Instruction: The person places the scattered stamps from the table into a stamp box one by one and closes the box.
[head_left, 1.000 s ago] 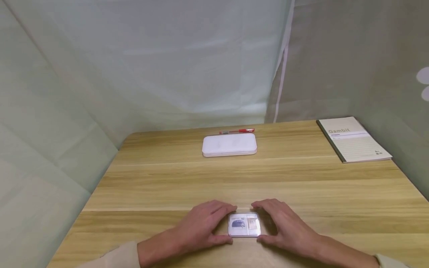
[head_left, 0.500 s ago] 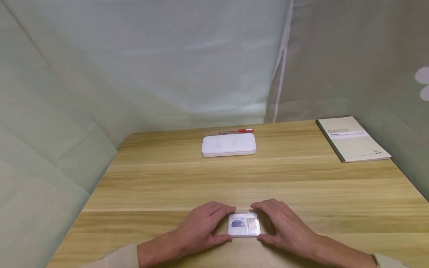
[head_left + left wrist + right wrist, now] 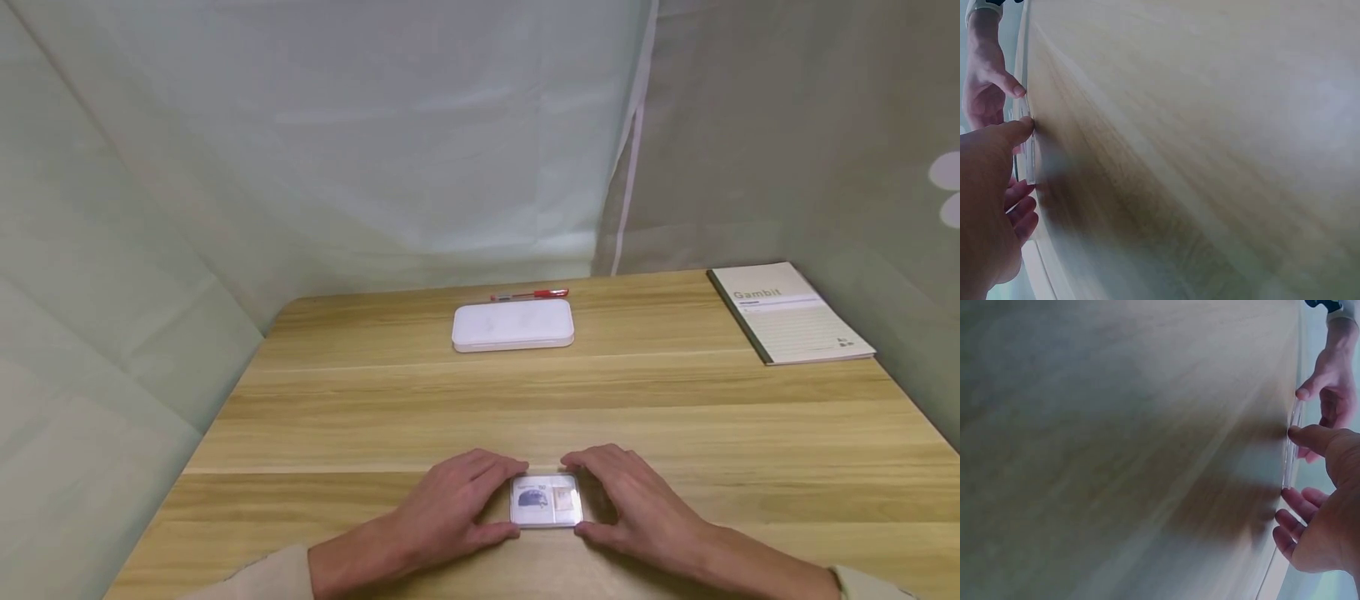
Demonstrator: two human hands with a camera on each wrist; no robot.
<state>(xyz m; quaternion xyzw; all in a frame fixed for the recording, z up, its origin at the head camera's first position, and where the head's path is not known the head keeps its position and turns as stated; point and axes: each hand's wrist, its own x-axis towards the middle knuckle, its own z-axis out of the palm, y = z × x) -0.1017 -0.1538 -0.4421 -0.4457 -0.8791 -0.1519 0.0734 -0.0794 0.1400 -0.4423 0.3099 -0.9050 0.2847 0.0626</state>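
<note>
A small clear plastic case (image 3: 542, 513) holds what looks like a banknote or stamp with a blue print and a pale orange patch. It lies low at the front middle of the table. My left hand (image 3: 459, 504) pinches its left end, thumb at the near corner and fingertips at the far one. Mirroring that, my right hand (image 3: 647, 510) pinches the right end. From the left wrist view the case (image 3: 1030, 150) shows edge-on between thumb and fingers, close to the wood. The right wrist view likewise gives only its thin clear edge (image 3: 1287, 459).
Farther back on the wooden table (image 3: 360, 400) lies a flat white box (image 3: 513, 324). Behind that box is a red pen (image 3: 551, 293). A notebook marked "Gambit" (image 3: 791, 312) sits at the far right. Grey cloth (image 3: 420, 150) hangs around the table.
The case has shifted very slightly away from me, and the glare on its face differs. Both hands keep the same grip and nearly the same place.
</note>
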